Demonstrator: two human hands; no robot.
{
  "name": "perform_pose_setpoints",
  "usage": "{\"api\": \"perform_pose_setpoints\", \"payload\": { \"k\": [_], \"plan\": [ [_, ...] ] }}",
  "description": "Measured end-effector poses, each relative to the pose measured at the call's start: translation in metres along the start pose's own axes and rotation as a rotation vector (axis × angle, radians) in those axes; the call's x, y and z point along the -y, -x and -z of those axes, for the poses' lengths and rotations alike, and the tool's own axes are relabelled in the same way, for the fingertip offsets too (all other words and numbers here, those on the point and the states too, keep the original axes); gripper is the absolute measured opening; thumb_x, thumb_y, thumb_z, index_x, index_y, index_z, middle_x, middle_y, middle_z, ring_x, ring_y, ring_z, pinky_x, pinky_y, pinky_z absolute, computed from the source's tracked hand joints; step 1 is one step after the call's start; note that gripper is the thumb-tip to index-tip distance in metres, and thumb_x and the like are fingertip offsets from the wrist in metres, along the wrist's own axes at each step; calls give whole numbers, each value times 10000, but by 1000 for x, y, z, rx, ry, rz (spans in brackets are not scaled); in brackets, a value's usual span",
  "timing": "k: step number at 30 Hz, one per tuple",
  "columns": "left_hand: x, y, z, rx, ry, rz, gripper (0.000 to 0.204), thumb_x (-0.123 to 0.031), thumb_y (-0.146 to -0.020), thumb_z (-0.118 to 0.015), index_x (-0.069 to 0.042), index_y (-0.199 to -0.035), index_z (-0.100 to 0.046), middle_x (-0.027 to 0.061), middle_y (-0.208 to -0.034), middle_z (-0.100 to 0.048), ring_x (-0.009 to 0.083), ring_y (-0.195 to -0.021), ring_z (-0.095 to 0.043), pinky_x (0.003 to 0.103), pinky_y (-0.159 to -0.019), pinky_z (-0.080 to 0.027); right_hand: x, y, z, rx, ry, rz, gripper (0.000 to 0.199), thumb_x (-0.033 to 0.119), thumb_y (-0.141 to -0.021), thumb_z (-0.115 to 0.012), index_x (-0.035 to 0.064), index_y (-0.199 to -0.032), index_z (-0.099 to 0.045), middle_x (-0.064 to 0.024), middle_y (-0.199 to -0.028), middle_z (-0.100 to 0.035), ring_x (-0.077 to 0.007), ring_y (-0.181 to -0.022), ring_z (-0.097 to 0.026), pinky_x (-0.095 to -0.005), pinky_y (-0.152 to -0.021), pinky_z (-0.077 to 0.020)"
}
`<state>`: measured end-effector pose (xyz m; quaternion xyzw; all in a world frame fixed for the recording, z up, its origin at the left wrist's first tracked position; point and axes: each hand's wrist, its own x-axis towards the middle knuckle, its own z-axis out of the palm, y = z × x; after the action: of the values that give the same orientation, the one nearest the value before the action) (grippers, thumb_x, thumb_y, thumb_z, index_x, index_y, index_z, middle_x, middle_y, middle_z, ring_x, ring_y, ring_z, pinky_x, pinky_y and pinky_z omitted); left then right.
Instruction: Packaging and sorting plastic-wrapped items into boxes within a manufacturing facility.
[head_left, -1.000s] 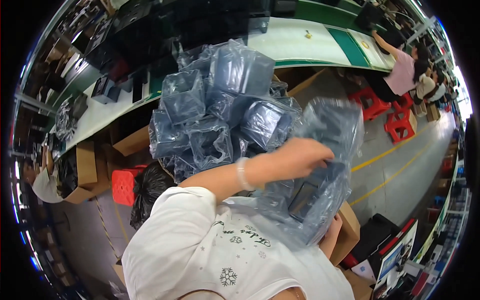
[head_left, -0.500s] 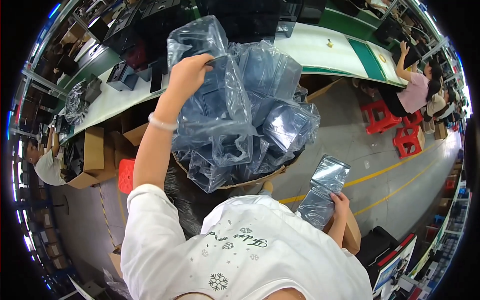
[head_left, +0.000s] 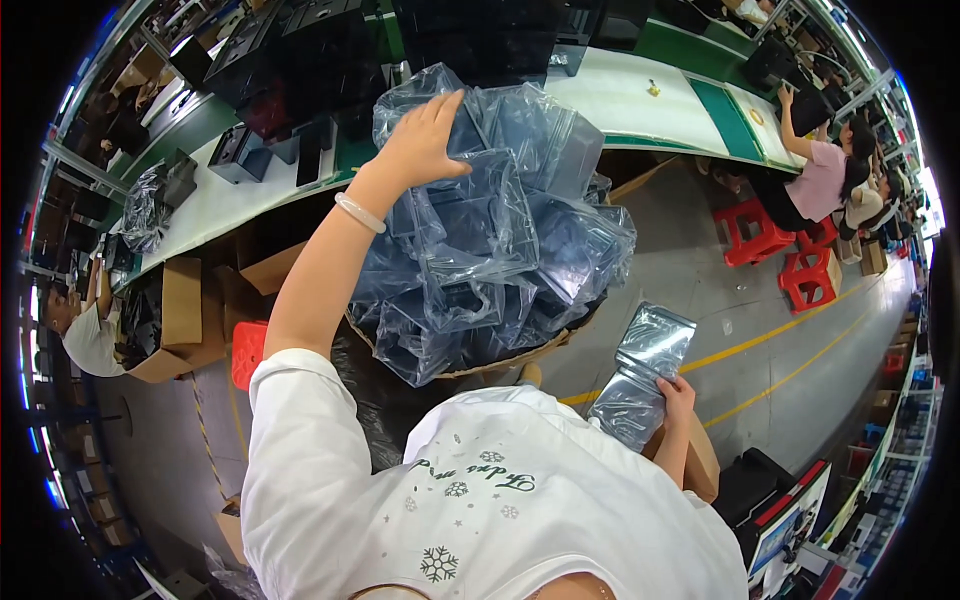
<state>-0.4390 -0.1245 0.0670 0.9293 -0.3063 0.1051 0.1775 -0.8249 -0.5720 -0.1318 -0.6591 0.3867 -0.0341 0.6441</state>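
Left hand (head_left: 420,145): rested on top of the heap of clear plastic bags (head_left: 490,230), fingers spread wide and pressing, closed on nothing.
Right hand (head_left: 678,400): its grip was shut on a silvery bag (head_left: 640,375) held low, beside the heap.
Heap: sat in a cardboard box (head_left: 500,362), only the box rim showing.
Bag contents: dark items, shapes unclear through the film.
Counter (head_left: 620,95): behind, partly hidden by the heap.

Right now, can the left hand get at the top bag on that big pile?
Most likely yes. The left hand already rests on the top bag of the pile of clear bags, arm stretched out, nothing between them.
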Motion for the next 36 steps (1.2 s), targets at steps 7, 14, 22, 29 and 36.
{"api": "perform_pose_setpoints", "payload": {
  "k": [7, 14, 22, 29, 36],
  "plan": [
    [-38, 14, 14, -55, 24, -368, 125, -111, -705, -673, -68, -819, -645, 38, -1047, -581, 284, -1017, -510, 403, -855, -409, 8, -7, -4, 18, 31, 31, 169, -10, -752, -626, -39, -918, -623, -44, -829, -626, -101, -709, -550, -226, -657, -426],
    [-48, 52, 28, -275, 278, -123, 132, -73, -716, -656, -39, -844, -646, 96, -818, -631, 279, -768, -586, 340, -666, -472, 10, -8, -7, 40, 65, 37, 169, -11, -746, -629, -35, -913, -626, -36, -810, -623, -99, -703, -550, -221, -660, -422],
    [0, 13, 96, -686, 654, 168, 191, -66, -837, -563, 11, -1008, -530, 66, -806, -619, 96, -711, -564, 206, -666, -435, 3, -13, -13, 55, 136, 21, 171, -15, -731, -632, -29, -901, -640, -27, -802, -621, -95, -703, -540, -224, -664, -424],
    [65, -64, 113, -809, 566, 156, 273, -1, -794, -516, -26, -1065, -532, 78, -843, -623, 87, -719, -563, 218, -627, -429, -17, -5, -13, -14, 92, 46, 188, -13, -716, -645, -35, -902, -641, -29, -797, -623, -106, -702, -544, -239, -663, -430],
    [77, -112, 79, -596, 129, 213, 312, -76, -756, -433, -19, -961, -661, 171, -948, -648, 279, -948, -609, 319, -855, -445, -21, 4, -11, -53, 122, -5, 185, -19, -719, -644, -26, -904, -644, -29, -787, -625, -106, -700, -540, -239, -662, -427]
  ]
}}
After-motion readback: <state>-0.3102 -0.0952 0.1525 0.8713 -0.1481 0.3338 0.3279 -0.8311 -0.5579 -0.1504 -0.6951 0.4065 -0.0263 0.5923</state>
